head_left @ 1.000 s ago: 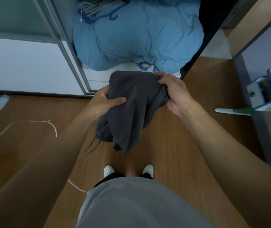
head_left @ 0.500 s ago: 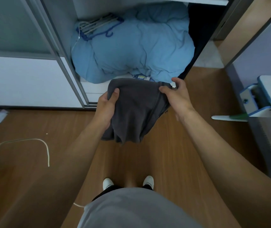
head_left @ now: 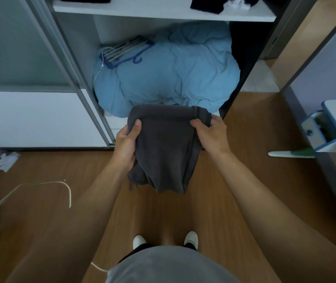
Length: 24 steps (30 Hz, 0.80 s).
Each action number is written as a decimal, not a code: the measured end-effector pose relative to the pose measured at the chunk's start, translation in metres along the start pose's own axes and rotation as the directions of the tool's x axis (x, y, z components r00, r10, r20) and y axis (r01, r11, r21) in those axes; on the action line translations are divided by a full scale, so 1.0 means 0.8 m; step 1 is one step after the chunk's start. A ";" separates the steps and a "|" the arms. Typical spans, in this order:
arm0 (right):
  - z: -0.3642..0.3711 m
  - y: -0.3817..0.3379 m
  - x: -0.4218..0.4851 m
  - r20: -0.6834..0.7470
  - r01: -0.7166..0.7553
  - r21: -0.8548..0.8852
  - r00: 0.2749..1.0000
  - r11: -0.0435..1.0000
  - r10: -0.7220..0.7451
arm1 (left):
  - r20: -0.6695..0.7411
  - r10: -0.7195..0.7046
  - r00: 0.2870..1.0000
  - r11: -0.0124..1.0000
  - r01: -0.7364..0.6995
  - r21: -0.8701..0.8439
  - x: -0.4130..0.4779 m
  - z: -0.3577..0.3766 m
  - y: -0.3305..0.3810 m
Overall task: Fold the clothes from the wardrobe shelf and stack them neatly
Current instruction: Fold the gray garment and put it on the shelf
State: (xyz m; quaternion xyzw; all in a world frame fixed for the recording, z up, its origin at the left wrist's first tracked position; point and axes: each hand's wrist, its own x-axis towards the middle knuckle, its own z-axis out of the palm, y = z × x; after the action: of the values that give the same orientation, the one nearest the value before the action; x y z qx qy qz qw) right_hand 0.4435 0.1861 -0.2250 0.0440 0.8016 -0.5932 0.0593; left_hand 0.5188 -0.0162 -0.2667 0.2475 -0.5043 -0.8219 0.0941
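Wardrobe (head_left: 163, 14): blue duvet (head_left: 173, 74), hangers (head_left: 122, 51) inside | left hand (head_left: 125, 147), right hand (head_left: 212, 137) grip: pinching grey garment (head_left: 165, 148)

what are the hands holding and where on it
A dark grey garment: the left hand grips its top left corner, the right hand its top right corner.

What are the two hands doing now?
Left hand: holding the grey garment.
Right hand: holding the same garment.
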 end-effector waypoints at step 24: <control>-0.016 -0.014 0.004 0.204 -0.194 0.537 0.974 0.821 0.096 | 0.154 0.117 0.981 0.871 -0.176 0.459 0.017 0.023 0.045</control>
State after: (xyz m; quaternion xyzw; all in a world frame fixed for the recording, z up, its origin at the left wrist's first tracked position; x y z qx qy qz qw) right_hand 0.4379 0.1951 -0.2108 0.0703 0.5822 -0.7948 0.1563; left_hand 0.4942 -0.0247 -0.2328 0.1736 -0.7107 -0.6789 0.0628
